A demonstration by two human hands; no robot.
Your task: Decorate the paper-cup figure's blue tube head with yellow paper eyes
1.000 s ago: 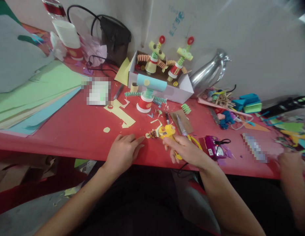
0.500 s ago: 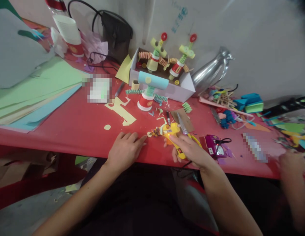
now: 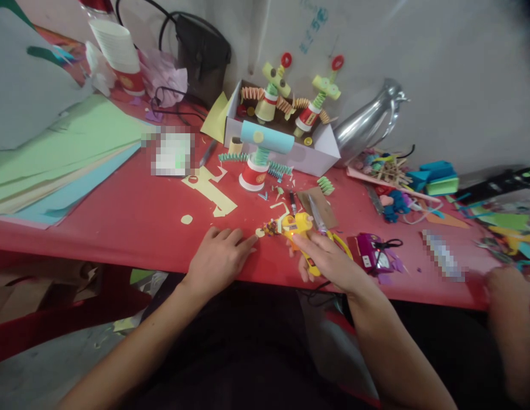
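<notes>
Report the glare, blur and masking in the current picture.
Head view: bright glare on the metal jug; head view: co-worker's hand blurred at right, yellow glue gun sharper; head view: pixelated patches obscure two things on the red table.

cup figs [image 3: 253, 172] x3 | glue gun [image 3: 300, 224] x1 | wht box [image 3: 308, 162] x1 | steel jug [image 3: 366, 124] x1 | blk bag [image 3: 203, 57] x1

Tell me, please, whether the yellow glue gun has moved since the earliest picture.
Yes: the yellow glue gun has shifted slightly right, nearer the yellow-handled scissors.
</notes>
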